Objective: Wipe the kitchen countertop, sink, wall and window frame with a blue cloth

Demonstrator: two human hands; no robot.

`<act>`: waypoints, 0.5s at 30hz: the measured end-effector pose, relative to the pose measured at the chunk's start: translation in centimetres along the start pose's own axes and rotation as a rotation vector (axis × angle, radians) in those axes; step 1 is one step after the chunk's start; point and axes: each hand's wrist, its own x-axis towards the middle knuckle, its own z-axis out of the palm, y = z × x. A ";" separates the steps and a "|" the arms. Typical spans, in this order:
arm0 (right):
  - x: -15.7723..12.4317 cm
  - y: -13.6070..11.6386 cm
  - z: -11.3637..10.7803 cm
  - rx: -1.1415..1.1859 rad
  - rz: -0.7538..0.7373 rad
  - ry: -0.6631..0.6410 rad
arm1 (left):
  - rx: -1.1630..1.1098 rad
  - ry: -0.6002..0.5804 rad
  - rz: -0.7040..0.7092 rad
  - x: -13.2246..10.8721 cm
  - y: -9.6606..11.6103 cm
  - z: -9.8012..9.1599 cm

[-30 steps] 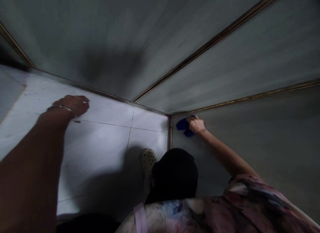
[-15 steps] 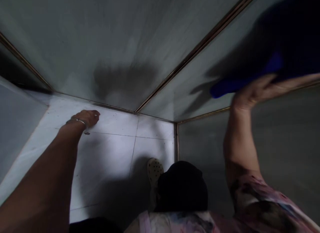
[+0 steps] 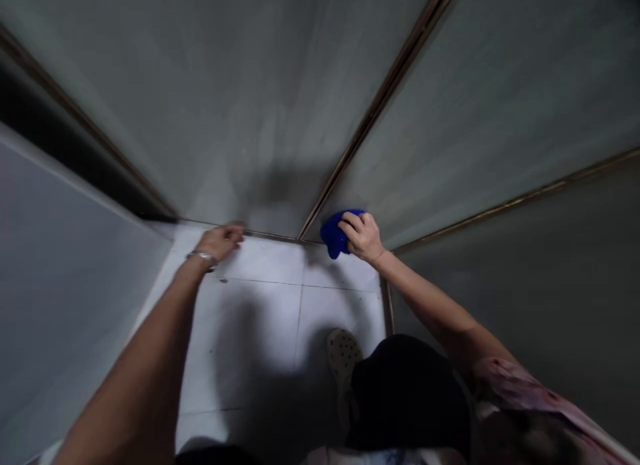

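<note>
My right hand (image 3: 364,238) grips a bunched blue cloth (image 3: 341,233). The cloth lies against the bottom of the grey panel (image 3: 475,125), just right of the upright brown-edged seam (image 3: 373,115). My left hand (image 3: 223,243), with a silver bracelet at the wrist, hovers near the foot of the left grey panel (image 3: 240,105). Its fingers are curled in and slightly blurred, and no object shows in them.
White floor tiles (image 3: 270,318) run up to the panels. A pale clog with holes (image 3: 344,352) and a dark-clothed knee (image 3: 410,392) are below. Another panel (image 3: 525,285) closes the right side. A pale surface (image 3: 75,285) stands left, beside a dark gap (image 3: 75,145).
My right hand has brought the blue cloth from high on the right panel down to its lower edge. My left hand sits a little farther right in view, and the view has shifted.
</note>
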 end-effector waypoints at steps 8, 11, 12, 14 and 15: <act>5.3 -9.6 0.1 1.041 0.226 0.062 | -0.638 -0.465 -0.099 -5.4 6.9 3.6; 8.1 -12.6 -1.3 1.162 0.353 0.003 | -0.840 -0.425 -0.054 -6.6 7.8 2.8; 9.1 -13.4 -1.7 1.170 0.384 -0.010 | -0.917 -0.431 -0.047 -6.9 7.9 2.3; 11.4 -14.9 -2.3 1.142 0.401 -0.036 | -1.073 -0.447 -0.021 -7.2 7.9 1.1; 12.7 -15.6 -2.4 1.103 0.386 -0.047 | -1.154 -0.446 -0.003 -7.3 7.9 0.6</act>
